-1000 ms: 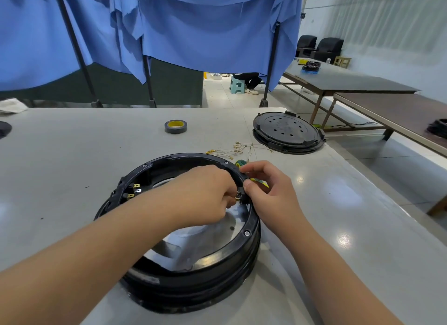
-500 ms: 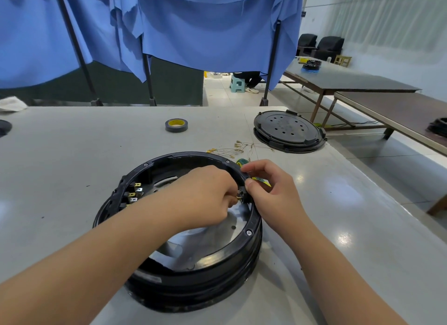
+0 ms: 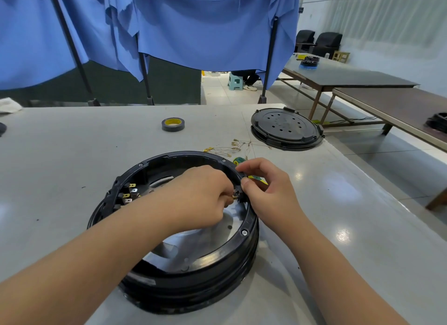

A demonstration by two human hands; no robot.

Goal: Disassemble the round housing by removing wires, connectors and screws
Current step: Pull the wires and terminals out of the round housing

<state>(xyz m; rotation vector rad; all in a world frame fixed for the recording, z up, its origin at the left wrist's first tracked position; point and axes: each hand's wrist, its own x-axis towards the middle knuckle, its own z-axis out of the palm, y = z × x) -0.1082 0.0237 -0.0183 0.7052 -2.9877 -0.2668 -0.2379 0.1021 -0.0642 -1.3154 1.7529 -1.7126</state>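
The round black housing (image 3: 183, 271) sits on the grey desk (image 3: 60, 160), near the middle. Both hands meet at its right inner rim. The left hand (image 3: 200, 194) reaches across the opening, fingers (image 3: 223, 198) curled tight and pinched on a small brass connector (image 3: 235, 196) on the wall. The right hand (image 3: 268, 191) rests on the rim from outside, thumb and forefinger closed on the same connector. Loose wires (image 3: 232, 148) lie just beyond the housing, with a green-and-yellow screwdriver (image 3: 251, 175) partly hidden under the right hand.
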